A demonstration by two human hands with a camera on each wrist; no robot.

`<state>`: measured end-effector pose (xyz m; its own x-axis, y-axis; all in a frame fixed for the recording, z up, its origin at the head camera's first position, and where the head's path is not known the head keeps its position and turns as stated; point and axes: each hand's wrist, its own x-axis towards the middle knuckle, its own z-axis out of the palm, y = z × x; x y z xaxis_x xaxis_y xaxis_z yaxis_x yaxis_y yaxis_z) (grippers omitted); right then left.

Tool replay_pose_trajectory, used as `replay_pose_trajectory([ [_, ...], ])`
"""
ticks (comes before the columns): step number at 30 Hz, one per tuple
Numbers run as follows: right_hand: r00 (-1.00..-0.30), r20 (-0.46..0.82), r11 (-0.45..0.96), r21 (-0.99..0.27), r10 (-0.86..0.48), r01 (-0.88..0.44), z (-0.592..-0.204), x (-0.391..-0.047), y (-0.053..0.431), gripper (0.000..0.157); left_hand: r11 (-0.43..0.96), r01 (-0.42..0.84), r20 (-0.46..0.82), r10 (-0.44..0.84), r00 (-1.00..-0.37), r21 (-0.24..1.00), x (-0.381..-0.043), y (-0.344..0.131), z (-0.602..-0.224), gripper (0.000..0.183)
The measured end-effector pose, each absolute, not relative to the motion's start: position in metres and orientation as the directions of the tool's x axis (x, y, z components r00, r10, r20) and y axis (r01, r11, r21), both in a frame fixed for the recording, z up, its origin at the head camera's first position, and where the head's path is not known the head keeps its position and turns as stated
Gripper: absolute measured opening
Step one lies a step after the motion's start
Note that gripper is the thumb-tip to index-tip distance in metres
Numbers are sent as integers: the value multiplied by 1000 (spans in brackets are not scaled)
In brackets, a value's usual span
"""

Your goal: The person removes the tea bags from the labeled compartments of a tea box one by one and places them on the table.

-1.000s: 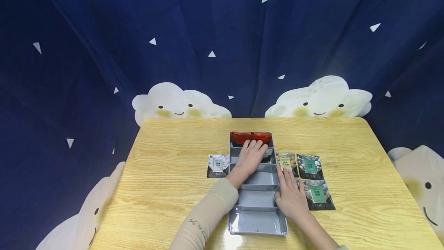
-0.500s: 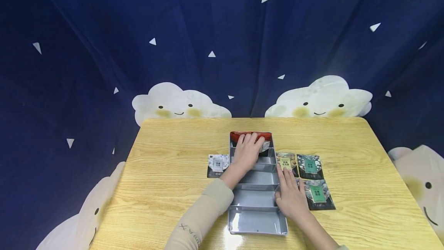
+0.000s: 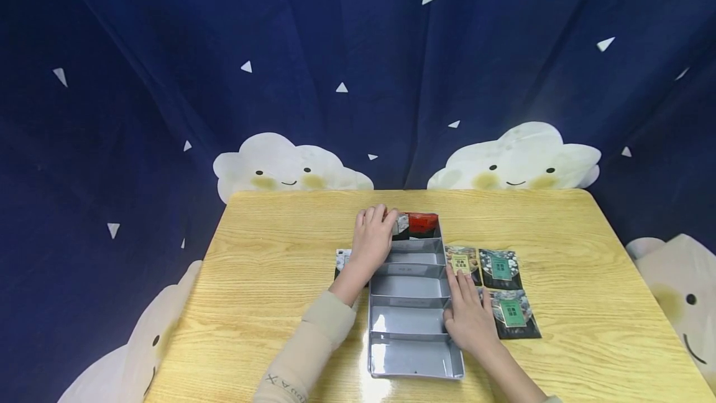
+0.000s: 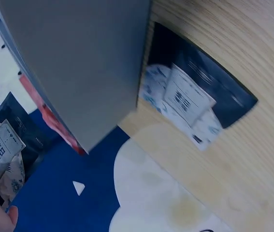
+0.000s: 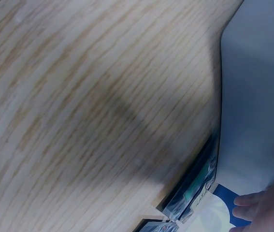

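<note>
My left hand [image 3: 371, 238] pinches a black-and-white sachet [image 3: 401, 227] over the far compartment of a grey divided box [image 3: 415, 356]. Left wrist view: that sachet [image 4: 4, 150] hangs tilted from the fingers, its white label showing. A red sachet [image 3: 423, 224] stands in the far compartment. Another white-labelled sachet [image 4: 190, 96] lies on the table left of the box, half covered by my left forearm in the head view. My right hand [image 3: 470, 316] rests at the box's right side with straight fingers, its fingertips by a yellow-labelled sachet [image 3: 461, 261].
Right of the box lie two green-labelled sachets [image 3: 500, 268], and another part is hidden under my right hand. The wooden table [image 3: 268, 235] runs to a dark blue curtain [image 3: 313, 48] with white clouds at the back.
My left hand has moved left and away from the box's middle, carrying the white-labelled sachet up to the far compartment's left side. My right hand has stayed put.
</note>
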<state>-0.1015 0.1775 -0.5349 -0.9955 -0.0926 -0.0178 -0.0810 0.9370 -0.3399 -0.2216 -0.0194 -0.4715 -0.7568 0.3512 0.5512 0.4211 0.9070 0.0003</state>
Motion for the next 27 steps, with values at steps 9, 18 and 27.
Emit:
replay_pose_trajectory([
  [9, -995, -19, 937, -340, -94, -82, -535, -102, 177, 76, 925, 372, 523, 280, -805, 77, -216, -55, -469, 25],
  [18, -995, -7, 945, -315, -96, -89, -534, -101, 177, 75, 943, 301, 453, 209, -866, 140, -208, -96, -481, 34],
  [27, -997, -12, 956, -285, -82, -75, -533, -102, 176, 74, 963, 200, 333, 132, -934, 181, -205, -135, -507, 33],
])
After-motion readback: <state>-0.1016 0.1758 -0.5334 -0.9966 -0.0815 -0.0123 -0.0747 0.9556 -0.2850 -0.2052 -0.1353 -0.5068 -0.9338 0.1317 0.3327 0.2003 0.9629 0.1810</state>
